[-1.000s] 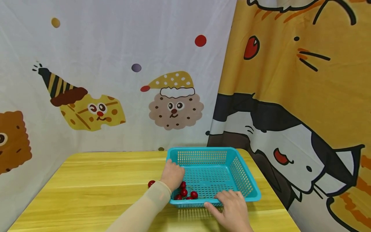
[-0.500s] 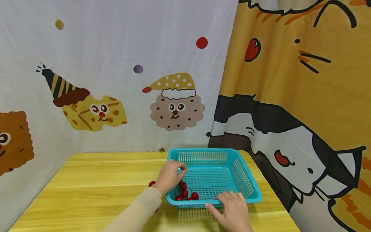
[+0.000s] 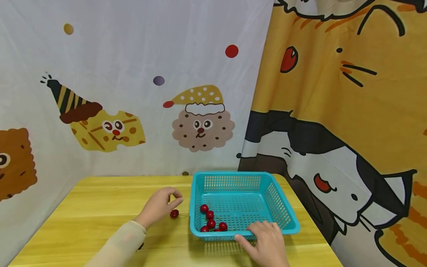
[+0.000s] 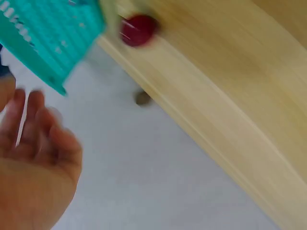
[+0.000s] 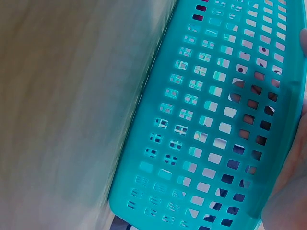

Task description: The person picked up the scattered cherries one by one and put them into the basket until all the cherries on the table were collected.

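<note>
My left hand [image 3: 159, 205] hovers over the table just left of the basket, fingers loosely bent, with nothing in its grasp. Just below its fingertips a dark red cherry [image 3: 174, 214] with a thin stem lies on the wood. In the left wrist view that cherry [image 4: 138, 30] is blurred, apart from the hand [image 4: 41, 163]. My right hand [image 3: 267, 241] grips the near rim of a turquoise plastic basket [image 3: 230, 235], fingers over the edge and thumb in front. Several cherries [image 3: 211, 223] lie in the basket's near left corner. The right wrist view shows the basket's perforated side [image 5: 206, 115] up close.
The yellow wood-grain table [image 3: 110, 207] stretches left of the basket. Behind it hangs a white curtain [image 3: 116, 55] with cartoon prints, and an orange cat-print curtain [image 3: 317, 85] hangs at the right. A small dark thing [image 3: 140, 246] shows beneath the left sleeve.
My left hand has come up out of the basket and moved left, over the cherry on the table. One more cherry shows in the basket's left side. The right hand stays on the rim.
</note>
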`<state>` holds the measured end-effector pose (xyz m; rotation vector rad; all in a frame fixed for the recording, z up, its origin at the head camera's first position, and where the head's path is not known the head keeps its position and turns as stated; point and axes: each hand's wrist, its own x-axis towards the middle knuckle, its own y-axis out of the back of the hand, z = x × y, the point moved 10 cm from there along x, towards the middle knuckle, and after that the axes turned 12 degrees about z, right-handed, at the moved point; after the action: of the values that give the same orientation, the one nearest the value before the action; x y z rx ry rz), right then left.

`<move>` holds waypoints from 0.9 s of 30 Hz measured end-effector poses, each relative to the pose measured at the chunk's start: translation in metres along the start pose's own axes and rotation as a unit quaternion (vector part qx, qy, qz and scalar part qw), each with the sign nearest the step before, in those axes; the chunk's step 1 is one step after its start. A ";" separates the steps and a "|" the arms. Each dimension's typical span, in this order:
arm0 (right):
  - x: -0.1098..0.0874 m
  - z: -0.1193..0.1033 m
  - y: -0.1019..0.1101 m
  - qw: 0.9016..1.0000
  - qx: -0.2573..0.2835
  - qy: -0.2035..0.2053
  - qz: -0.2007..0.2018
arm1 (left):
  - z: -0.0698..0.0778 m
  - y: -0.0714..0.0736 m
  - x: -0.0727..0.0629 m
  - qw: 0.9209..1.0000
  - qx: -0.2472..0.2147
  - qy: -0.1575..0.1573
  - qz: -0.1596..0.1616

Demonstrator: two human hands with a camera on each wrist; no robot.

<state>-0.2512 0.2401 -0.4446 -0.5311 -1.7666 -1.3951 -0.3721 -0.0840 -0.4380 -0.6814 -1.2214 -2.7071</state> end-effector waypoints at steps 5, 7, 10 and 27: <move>-0.001 -0.002 -0.001 1.000 0.003 0.002 -0.001 | -0.034 0.012 -0.023 0.997 0.053 0.004 -0.056; -0.001 -0.002 -0.001 1.000 0.002 0.007 0.004 | -0.041 0.016 -0.030 0.996 0.061 0.000 -0.063; -0.002 -0.001 -0.002 1.000 0.000 0.009 0.007 | -0.044 0.018 -0.039 0.995 0.059 -0.013 -0.079; -0.003 0.000 -0.002 1.000 0.001 0.007 0.009 | -0.021 -0.014 -0.039 0.990 0.044 -0.091 -0.094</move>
<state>-0.2512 0.2399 -0.4480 -0.5336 -1.7487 -1.3821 -0.3482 -0.0939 -0.4767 -0.8578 -1.5098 -2.7677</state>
